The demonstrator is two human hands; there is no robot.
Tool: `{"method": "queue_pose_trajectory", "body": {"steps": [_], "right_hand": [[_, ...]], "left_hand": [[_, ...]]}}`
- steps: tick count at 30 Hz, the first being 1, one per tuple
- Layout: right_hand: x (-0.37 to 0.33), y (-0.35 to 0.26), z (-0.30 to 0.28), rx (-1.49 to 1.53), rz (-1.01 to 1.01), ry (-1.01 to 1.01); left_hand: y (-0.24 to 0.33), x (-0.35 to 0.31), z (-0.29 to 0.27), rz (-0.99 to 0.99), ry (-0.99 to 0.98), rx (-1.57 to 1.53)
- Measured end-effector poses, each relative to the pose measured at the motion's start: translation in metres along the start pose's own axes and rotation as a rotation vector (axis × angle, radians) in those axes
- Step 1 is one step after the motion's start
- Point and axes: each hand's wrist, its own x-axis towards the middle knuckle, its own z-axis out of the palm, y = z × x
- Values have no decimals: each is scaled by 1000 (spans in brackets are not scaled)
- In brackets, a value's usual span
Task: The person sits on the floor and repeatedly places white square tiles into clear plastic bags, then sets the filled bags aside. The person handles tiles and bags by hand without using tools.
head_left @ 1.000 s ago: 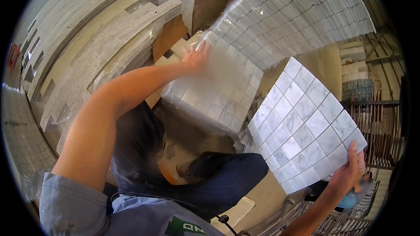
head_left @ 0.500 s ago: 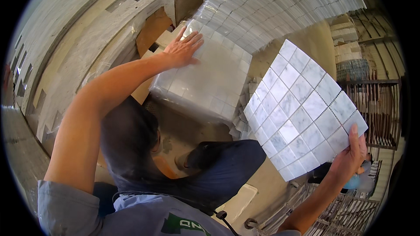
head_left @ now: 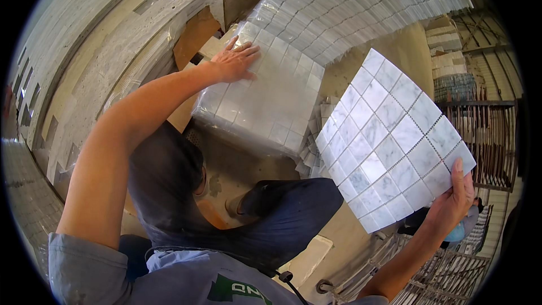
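My right hand (head_left: pixel 456 200) grips one corner of a mosaic tile sheet (head_left: pixel 389 141), thumb on its face. The sheet is made of white, grey-veined square tiles and hangs tilted in the air, bending slightly along its joints. Out to the left, my left hand (head_left: pixel 234 61) lies flat with fingers spread on a stack of tile sheets (head_left: pixel 276 93). A clear, dusty plastic film seems to cover that stack's top and front side. The fingers of my right hand behind the sheet are hidden.
A tall stack of mosaic sheets (head_left: pixel 361 5) rises behind the low one. Pale stone slabs (head_left: pixel 124 39) lean at the left. Small loose tiles (head_left: pixel 310 152) lie beside the low stack. Metal racks (head_left: pixel 485 141) stand at the right, with another person (head_left: pixel 468 223) near them.
My left hand has shifted very slightly left on the stack. The held sheet has barely moved.
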Motion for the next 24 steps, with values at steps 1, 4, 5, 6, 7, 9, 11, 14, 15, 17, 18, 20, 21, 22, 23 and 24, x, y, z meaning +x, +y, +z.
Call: {"method": "queue_pose_trajectory", "body": {"steps": [1,4,5,6,7,9,11,14,15,17,18,20,21,22,23,24], "right_hand": [[1,1,-1,4,3,7],[1,-3,0,-9,-4,19],[1,-6,2,-17,-10,22],[1,-6,3,-21,-5,20],[2,-7,5,-24,0,17],[0,-10,10,-42,-14,3],[-8,-17,15,-85,-44,-14],[-19,-28,5,-91,-41,-63],[-19,-42,3,-58,-56,-74],[-10,-44,4,62,-48,-122],[-2,-46,5,71,-40,-101],[17,-43,-5,67,-86,-198],[25,-42,4,143,-7,-168],[33,-42,12,217,67,-130],[45,-29,28,204,92,-191],[46,-22,39,165,95,-239]], "left_hand": [[1,0,-2,-4,-4,1],[4,3,-6,11,39,7],[6,4,-7,19,93,16],[8,3,-11,19,144,32],[11,3,-15,19,195,50],[21,5,-18,54,264,-54],[49,3,-20,34,269,-414],[111,0,-33,126,-9,-886],[129,1,-36,191,-60,-1001],[143,3,-34,217,-103,-1278],[142,5,-33,239,-126,-1406],[141,-6,-35,320,-327,-1817],[141,-23,-41,204,-405,-1923],[141,-44,-51,87,-485,-2022],[133,-71,-58,-79,-540,-2099],[130,-96,-58,-172,-435,-2092]]}}
